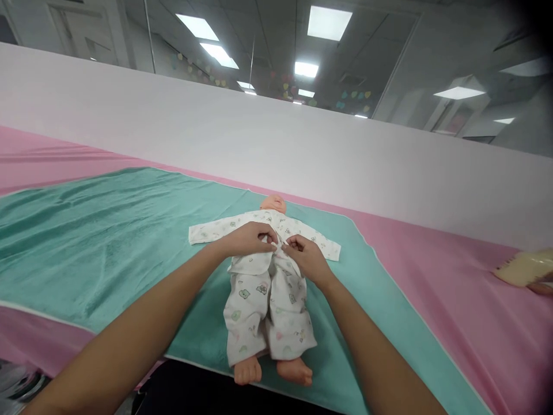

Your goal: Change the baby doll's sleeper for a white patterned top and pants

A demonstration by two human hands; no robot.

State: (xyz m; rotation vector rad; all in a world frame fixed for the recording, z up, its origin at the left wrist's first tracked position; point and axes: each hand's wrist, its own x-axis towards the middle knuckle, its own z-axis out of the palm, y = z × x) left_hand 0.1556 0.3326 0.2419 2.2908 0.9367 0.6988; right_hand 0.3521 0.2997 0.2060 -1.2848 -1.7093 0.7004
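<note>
A baby doll [273, 203] lies on its back on a teal blanket [116, 248], feet toward me. It wears a white printed pyjama top [216, 229] with the sleeves spread wide, and matching trousers [246, 314]. Over the doll's chest, my left hand [253, 237] pinches the front edge of the top. My right hand [306, 253] is close beside it, its fingers closed on the opposite front edge. The fingertips almost meet at the middle of the top. Whatever fastening lies between them is too small to make out.
Pink cloth [432, 259] spreads under and around the blanket. At the far right, another person's fingers [540, 288] touch a cream-coloured object [525, 268]. A low white wall [216, 132] with mirror-like glass panels [276, 52] runs behind the blanket.
</note>
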